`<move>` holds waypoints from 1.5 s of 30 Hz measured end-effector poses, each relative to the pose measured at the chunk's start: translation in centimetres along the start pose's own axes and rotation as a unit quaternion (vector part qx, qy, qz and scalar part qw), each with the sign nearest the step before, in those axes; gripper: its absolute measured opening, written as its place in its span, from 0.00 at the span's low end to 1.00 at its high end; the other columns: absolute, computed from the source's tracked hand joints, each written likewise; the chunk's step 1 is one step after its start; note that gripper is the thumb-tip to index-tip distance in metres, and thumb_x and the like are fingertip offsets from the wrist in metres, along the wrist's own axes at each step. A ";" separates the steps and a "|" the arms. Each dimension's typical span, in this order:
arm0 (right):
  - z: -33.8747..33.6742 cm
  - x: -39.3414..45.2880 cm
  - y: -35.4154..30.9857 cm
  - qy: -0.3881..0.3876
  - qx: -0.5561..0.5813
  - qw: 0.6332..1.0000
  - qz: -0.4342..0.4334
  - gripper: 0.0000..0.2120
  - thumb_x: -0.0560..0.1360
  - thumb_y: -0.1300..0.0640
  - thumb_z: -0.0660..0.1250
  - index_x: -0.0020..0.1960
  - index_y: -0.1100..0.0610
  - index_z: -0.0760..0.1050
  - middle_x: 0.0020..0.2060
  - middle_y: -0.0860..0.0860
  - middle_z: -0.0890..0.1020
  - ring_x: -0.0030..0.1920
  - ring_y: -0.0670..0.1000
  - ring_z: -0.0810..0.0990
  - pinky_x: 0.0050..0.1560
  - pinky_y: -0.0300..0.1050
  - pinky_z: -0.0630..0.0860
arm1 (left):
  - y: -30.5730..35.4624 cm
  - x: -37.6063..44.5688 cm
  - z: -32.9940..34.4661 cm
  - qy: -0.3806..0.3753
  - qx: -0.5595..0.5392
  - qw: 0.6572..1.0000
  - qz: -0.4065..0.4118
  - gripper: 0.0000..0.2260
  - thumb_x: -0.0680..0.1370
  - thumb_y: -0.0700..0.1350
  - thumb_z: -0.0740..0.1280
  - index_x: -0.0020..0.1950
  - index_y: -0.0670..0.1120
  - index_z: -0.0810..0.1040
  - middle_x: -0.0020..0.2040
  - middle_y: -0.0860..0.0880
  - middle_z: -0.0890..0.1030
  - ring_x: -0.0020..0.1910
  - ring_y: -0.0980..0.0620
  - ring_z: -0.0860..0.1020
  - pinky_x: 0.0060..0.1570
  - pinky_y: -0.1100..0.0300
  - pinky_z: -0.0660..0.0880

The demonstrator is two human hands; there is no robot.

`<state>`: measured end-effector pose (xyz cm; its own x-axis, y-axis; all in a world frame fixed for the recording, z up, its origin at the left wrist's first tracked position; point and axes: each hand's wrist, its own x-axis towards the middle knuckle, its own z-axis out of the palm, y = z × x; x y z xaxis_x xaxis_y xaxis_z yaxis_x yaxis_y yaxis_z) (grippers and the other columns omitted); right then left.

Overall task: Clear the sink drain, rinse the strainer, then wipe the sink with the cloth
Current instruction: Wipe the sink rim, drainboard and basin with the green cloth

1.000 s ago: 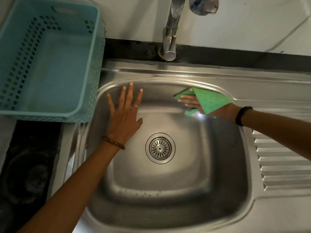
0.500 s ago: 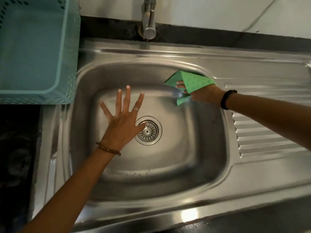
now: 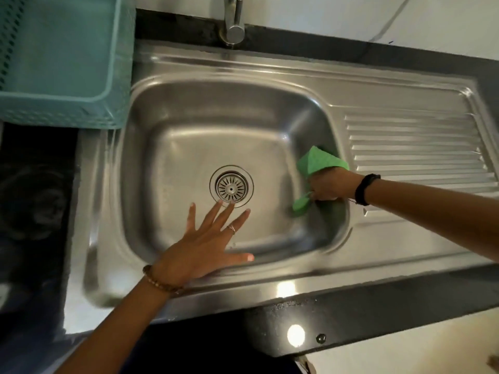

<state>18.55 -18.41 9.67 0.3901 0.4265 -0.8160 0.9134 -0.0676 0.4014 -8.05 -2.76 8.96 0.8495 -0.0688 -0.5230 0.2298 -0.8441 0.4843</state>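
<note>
In the head view, the right hand (image 3: 328,186) at right of centre grips the green cloth (image 3: 316,164) against the sink (image 3: 172,147) basin's right wall, while the left hand (image 3: 201,248), splayed and empty, sits lower centre near the strainer (image 3: 231,187); firm overlapping strokes down toward the drain would likely wipe best.

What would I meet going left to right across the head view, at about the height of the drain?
Dark stove top → sink's left rim → strainer in the drain → green cloth → right hand gripping it against the basin's right wall → black wristband → ribbed draining board.
</note>
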 end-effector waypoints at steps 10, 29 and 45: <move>-4.0 1.8 5.3 0.103 -0.019 0.991 0.081 0.22 0.80 0.45 0.51 0.68 0.52 0.69 0.73 0.51 0.65 0.75 0.56 0.54 0.72 0.66 0.39 | 1.4 -3.1 1.7 -0.056 -0.007 0.998 -0.020 0.39 0.65 0.74 0.41 0.72 0.62 0.35 0.76 0.55 0.38 0.69 0.60 0.29 0.69 0.45 0.27; -0.3 -0.6 -1.1 0.032 0.002 0.995 0.099 0.21 0.81 0.50 0.48 0.70 0.56 0.67 0.72 0.55 0.66 0.74 0.58 0.57 0.75 0.58 0.47 | -0.1 -5.5 2.3 -0.028 -0.008 0.996 -0.089 0.30 0.77 0.65 0.46 0.73 0.59 0.35 0.77 0.50 0.37 0.74 0.53 0.33 0.68 0.40 0.29; -2.3 -4.7 -11.3 -0.216 0.490 0.845 -0.008 0.34 0.77 0.37 0.54 0.75 0.56 0.57 0.76 0.51 0.57 0.75 0.52 0.55 0.75 0.48 0.51 | -1.1 -7.7 1.5 0.053 0.028 0.993 -0.097 0.32 0.77 0.63 0.48 0.74 0.55 0.34 0.76 0.49 0.33 0.72 0.51 0.29 0.62 0.39 0.25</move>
<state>6.10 -17.60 9.95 0.1898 0.0798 -0.9786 0.4938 -0.8692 0.0249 -15.53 -2.15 11.38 0.8371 0.1522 -0.5254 0.3705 -0.8645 0.3397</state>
